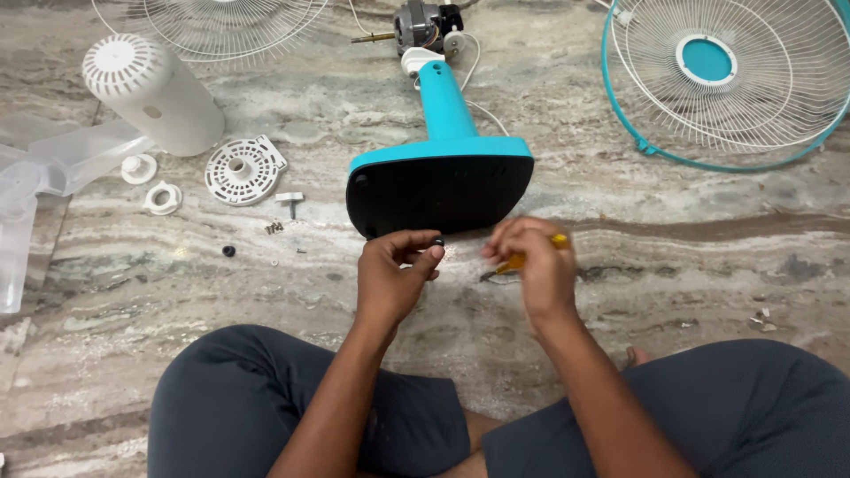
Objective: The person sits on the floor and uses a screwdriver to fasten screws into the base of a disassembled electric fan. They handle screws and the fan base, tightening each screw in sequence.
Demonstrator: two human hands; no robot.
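A blue fan stand lies on its side on the marble floor, its black underside [440,190] facing me and its blue neck [445,104] running away to a bare motor [423,25]. My left hand [396,274] pinches a small black round piece [436,240] at its fingertips, just below the base's lower edge. My right hand [534,264] is closed around a yellow-handled screwdriver [558,240], blurred, a little to the right of the left hand. The two hands are apart.
A white motor cover [150,91], a round vented plate [241,168], two white rings [163,196], a white knob [289,199] and small screws [274,227] lie at the left. A teal-rimmed wire grille [735,80] rests at the top right, another grille [221,26] at the top.
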